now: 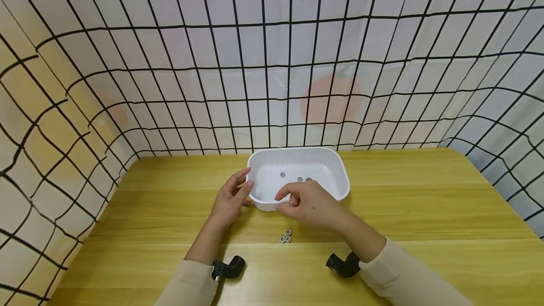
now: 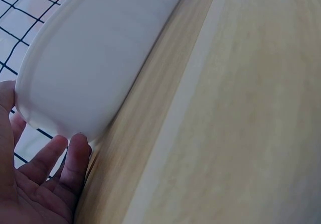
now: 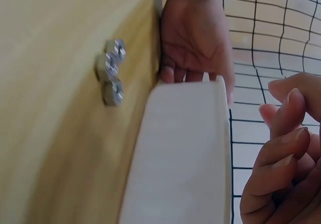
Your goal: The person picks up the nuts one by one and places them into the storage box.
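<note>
A white plastic tub (image 1: 259, 188) stands on the table. My left hand (image 1: 229, 202) is at its left end, fingers and thumb touching the outside wall and rim; the left wrist view shows the fingertips (image 2: 77, 141) against that wall. Over the tub's front rim, my right hand (image 1: 312, 206) has thumb and forefinger bent, tips apart. I see nothing held between them in the right wrist view. Metal nuts (image 1: 282, 174) lie on the tub floor, some partly behind the right hand. Three more nuts (image 1: 289, 239) sit close together on the table in front of the tub.
The wooden table (image 1: 170, 211) extends to both sides of the tub. Black wire mesh (image 1: 263, 67) stands behind the tub and along both sides, with pale patterned sheeting behind it. Black camera mounts (image 1: 229, 267) are on both wrists.
</note>
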`<state>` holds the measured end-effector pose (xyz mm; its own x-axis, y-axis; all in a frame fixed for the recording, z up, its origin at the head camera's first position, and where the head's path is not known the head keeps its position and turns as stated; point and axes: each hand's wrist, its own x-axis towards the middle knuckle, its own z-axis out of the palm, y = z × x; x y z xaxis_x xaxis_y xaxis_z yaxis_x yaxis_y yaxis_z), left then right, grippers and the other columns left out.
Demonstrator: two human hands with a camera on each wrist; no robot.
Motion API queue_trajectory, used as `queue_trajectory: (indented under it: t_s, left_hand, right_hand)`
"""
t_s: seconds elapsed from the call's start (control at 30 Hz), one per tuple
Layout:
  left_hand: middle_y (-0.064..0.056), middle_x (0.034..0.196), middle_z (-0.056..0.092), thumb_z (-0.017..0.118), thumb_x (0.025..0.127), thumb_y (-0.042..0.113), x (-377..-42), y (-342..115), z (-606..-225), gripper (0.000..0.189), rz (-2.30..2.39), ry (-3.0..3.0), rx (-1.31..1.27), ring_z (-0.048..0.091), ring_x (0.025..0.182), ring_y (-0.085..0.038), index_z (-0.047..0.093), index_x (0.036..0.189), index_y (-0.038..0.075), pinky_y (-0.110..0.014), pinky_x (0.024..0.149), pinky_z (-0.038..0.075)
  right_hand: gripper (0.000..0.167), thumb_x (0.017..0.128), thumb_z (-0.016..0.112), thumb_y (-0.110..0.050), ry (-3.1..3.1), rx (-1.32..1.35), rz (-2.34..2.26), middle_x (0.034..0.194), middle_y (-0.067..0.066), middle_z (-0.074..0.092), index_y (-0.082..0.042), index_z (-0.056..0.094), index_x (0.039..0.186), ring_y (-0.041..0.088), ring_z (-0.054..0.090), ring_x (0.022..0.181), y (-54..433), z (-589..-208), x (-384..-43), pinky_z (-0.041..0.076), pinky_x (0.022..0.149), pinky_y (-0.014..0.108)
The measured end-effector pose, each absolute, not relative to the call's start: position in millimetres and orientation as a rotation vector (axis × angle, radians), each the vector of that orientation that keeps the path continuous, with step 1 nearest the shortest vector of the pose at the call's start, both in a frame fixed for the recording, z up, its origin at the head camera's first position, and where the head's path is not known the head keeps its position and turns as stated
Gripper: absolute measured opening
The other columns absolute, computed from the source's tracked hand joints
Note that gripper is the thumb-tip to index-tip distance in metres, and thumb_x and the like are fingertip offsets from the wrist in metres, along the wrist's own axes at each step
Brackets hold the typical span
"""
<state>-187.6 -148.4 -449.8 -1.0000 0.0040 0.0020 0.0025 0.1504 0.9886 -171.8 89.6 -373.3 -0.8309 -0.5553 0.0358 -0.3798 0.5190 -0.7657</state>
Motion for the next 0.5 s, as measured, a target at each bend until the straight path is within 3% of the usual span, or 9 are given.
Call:
queue_trajectory:
  t_s: [0.3,0.5]
  left_hand:
    - [-0.017,0.150,0.053,0.063,0.103,0.033,-187.3,-147.7,-448.2,0.049,2.040,2.383,0.004,0.061,0.127,-0.035,0.052,0.149,0.021,-0.032,0.079,0.059]
    - [-0.016,0.151,0.053,0.063,0.103,0.033,-188.0,-148.5,-449.1,0.048,2.038,2.376,-0.009,0.061,0.126,-0.035,0.053,0.149,0.024,-0.032,0.078,0.059]
  right_hand:
    - [0.014,0.093,0.075,-0.020,2.457,-0.763,-1.241,0.062,-0.009,0.054,-0.011,0.073,0.104,0.004,0.044,0.051,91.9,-392.2,-153.0,0.035,0.049,0.019]
    - [0.014,0.093,0.075,-0.021,2.431,-0.734,-1.233,0.063,-0.008,0.056,-0.012,0.073,0.103,0.004,0.046,0.052,96.0,-407.4,-147.9,0.040,0.054,0.020]
